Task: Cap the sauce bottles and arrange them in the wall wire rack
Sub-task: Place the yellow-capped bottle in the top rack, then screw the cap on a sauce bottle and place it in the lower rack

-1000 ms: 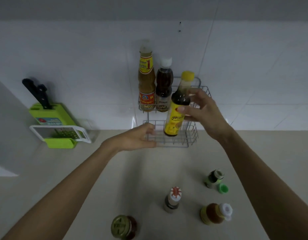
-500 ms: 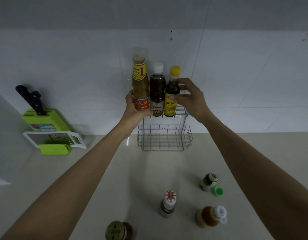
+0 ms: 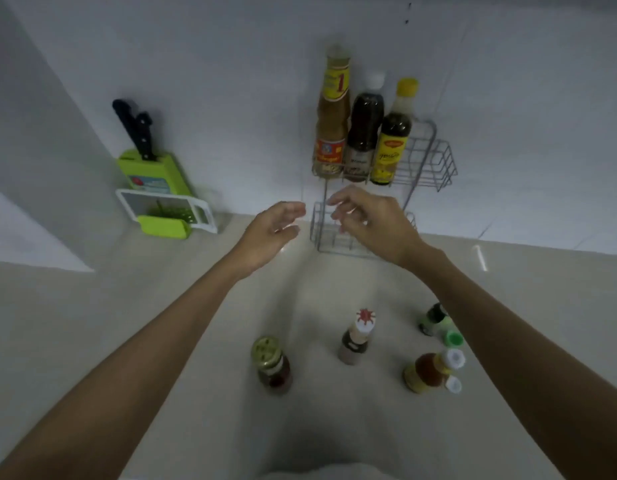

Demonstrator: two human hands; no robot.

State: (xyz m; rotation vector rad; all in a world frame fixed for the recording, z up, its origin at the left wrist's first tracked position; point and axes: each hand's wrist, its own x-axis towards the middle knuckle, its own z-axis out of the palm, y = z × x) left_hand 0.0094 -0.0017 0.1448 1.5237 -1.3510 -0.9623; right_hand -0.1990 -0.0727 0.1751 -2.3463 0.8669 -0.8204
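Observation:
Three capped bottles stand in the top tier of the wall wire rack [image 3: 438,161]: a tall brown sauce bottle [image 3: 331,126], a dark bottle with a white cap [image 3: 364,129] and a yellow-capped bottle [image 3: 392,140]. My left hand [image 3: 269,233] and my right hand [image 3: 369,220] hover empty, fingers apart, in front of the rack's lower tier. On the counter stand a gold-lidded jar [image 3: 270,363], a small bottle with a red-and-white cap [image 3: 355,337], an orange sauce bottle [image 3: 426,372] with white caps beside it, and a small bottle [image 3: 433,318] next to a green cap [image 3: 452,338].
A green knife block [image 3: 151,168] with black-handled knives stands at the back left, with a green and white grater [image 3: 165,216] in front of it. White tiled wall runs behind the beige counter [image 3: 127,341].
My right hand set the yellow-capped bottle into the top tier and let go. Both hands have drawn back down from the rack, empty. The view has tilted downward.

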